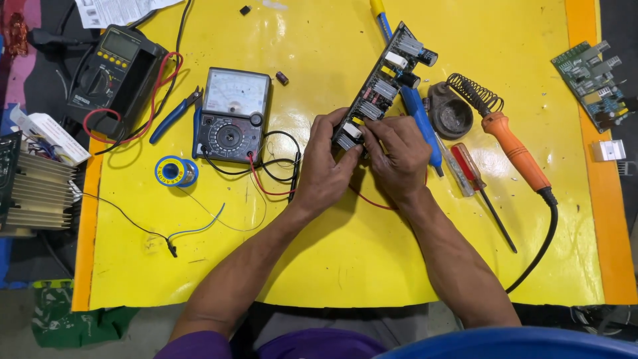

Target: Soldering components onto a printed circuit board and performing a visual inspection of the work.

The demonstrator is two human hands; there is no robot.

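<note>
Head view is showing me my left hand (325,163) and right hand (399,153) both pinching the long circuit board's (382,83) near end above the yellow desk (319,252), risking bent components if my fingers are slipping.

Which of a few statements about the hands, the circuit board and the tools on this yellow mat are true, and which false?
1. Both hands grip the near end of the long circuit board. True: the left hand and the right hand meet at that end.
2. The soldering iron with the orange handle is in the right hand. False: it lies on the yellow mat, to the right of both hands.
3. The analog multimeter lies left of the hands. True.
4. The solder spool sits on top of the circuit board. False: it rests on the mat, below the blue-handled pliers.
5. The red-handled screwdriver stands upright. False: it lies flat on the mat.
</note>
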